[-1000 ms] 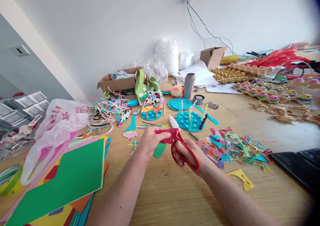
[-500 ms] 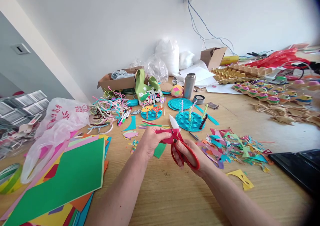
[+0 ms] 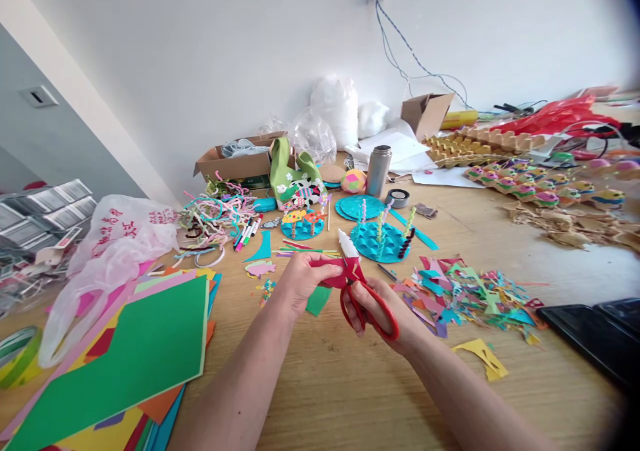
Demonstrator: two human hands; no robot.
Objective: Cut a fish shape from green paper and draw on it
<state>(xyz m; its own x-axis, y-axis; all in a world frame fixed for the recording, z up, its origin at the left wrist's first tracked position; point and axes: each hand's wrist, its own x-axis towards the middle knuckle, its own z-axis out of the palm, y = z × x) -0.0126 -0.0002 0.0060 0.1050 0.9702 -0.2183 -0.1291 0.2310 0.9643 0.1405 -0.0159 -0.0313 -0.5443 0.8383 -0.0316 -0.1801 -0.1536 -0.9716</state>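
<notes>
My left hand [image 3: 306,279] pinches a piece of red paper [image 3: 331,270] above the middle of the table. Red-handled scissors [image 3: 389,328] are in my right hand [image 3: 373,308], fingers through the loops, with the blades at the paper's right part. A green paper piece [image 3: 319,300] lies on the table just below the red paper. Right behind the paper is a white glue bottle [image 3: 346,244], partly hidden. Beyond it stands a blue disc [image 3: 373,241] bearing upright twisted pipe cleaners.
Paper scraps [image 3: 470,291] lie at the right, near a black device [image 3: 590,338]. Coloured sheets [image 3: 150,344] are stacked at the left, beside a plastic bag [image 3: 100,258]. Behind are markers [image 3: 249,231], pipe cleaners [image 3: 220,211], a metal flask [image 3: 379,171] and painted egg cartons [image 3: 540,184].
The red scissor handles have shifted very slightly to the left with my right hand. Both hands otherwise keep nearly the same place and hold.
</notes>
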